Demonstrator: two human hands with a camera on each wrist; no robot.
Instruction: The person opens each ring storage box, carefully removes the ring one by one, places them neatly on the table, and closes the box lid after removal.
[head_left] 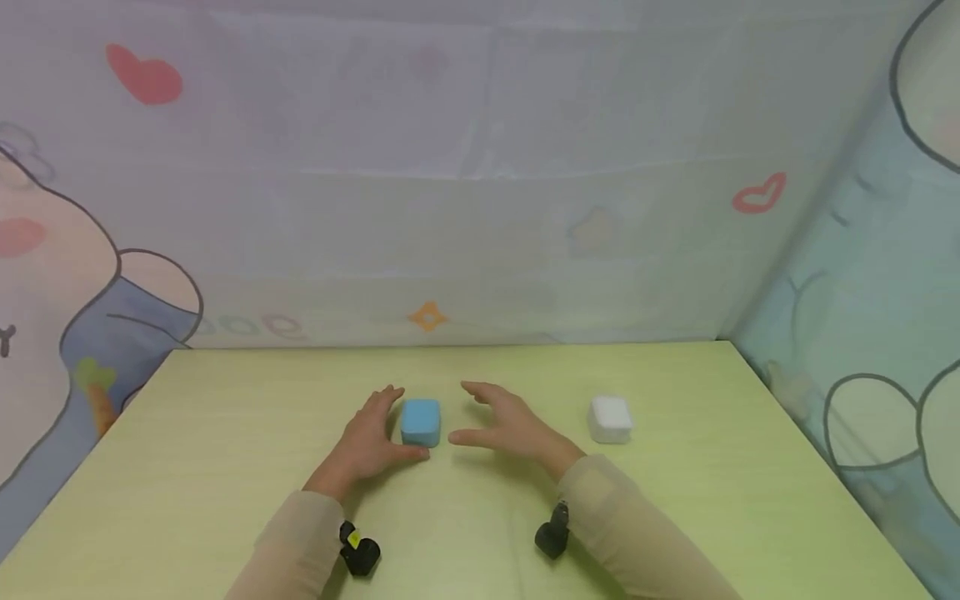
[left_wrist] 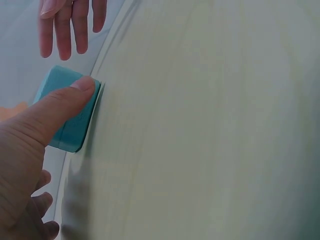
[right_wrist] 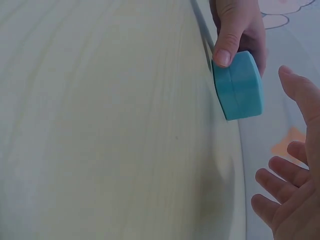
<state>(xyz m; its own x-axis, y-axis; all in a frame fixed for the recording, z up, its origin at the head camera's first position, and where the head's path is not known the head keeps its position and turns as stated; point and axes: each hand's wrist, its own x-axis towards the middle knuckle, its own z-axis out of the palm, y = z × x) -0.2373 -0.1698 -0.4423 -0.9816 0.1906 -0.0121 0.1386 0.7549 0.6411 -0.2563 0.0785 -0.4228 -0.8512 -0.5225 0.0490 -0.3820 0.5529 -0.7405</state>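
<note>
A light-blue rounded block (head_left: pixel 421 422) sits on the table between my two hands. My left hand (head_left: pixel 369 437) is right beside it, thumb along its near side and fingers spread toward its far left corner. In the left wrist view that thumb (left_wrist: pixel 62 105) crosses in front of the block; whether it touches cannot be told. My right hand (head_left: pixel 513 425) is held to the right of the block, apart from it, thumb and fingers spread and nothing between them. Farther right stands a white rounded block (head_left: pixel 610 419), behind the right wrist.
A pale yellow-green table (head_left: pixel 225 467) lies under both arms. A printed cloth (head_left: pixel 450 167) hangs behind the table's far edge, and another drawn panel (head_left: pixel 885 300) rises at the right. Small black devices (head_left: pixel 362 557) are strapped at the wrists.
</note>
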